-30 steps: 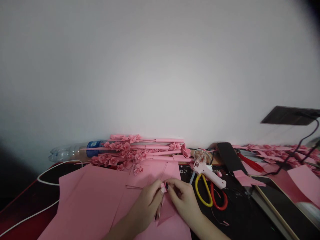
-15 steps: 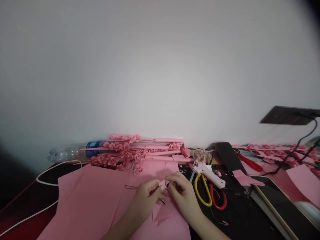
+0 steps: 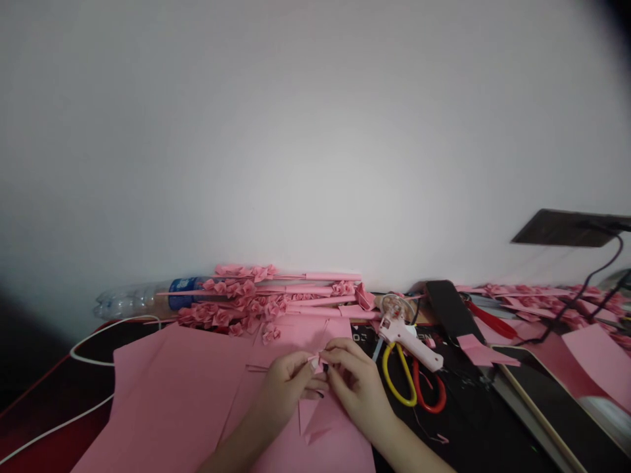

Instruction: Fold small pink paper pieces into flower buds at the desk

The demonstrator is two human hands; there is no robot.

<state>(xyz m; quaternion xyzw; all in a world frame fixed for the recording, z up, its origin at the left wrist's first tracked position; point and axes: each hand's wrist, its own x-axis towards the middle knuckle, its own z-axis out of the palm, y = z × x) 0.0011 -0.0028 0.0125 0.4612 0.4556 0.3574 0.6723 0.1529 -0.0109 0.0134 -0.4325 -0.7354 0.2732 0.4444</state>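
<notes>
Between my fingertips is a small folded piece of pink paper [image 3: 314,361]. My left hand [image 3: 286,387] pinches its left side, and my right hand [image 3: 355,382] pinches it from the right; the fingers partly cover it. Below them lies another folded pink paper piece [image 3: 318,422] on large pink sheets [image 3: 167,401]. A single pink paper flower [image 3: 271,334] rests just beyond my left hand. To the right of my right hand are scissors [image 3: 398,378] with one yellow and one red handle, and a pale pink glue gun [image 3: 411,343] lies across them.
Pink paper flowers on stems [image 3: 256,305] lie along the wall beside a clear plastic bottle [image 3: 133,301]. At right are a black phone-like slab [image 3: 448,309], a red-handled tool [image 3: 493,320], more paper flowers [image 3: 542,302] and a dark tablet-like panel [image 3: 566,401]. A white cable [image 3: 93,361] loops at left.
Both hands have shifted slightly left and closer together. The paper piece between the fingers has turned and shows less of its surface.
</notes>
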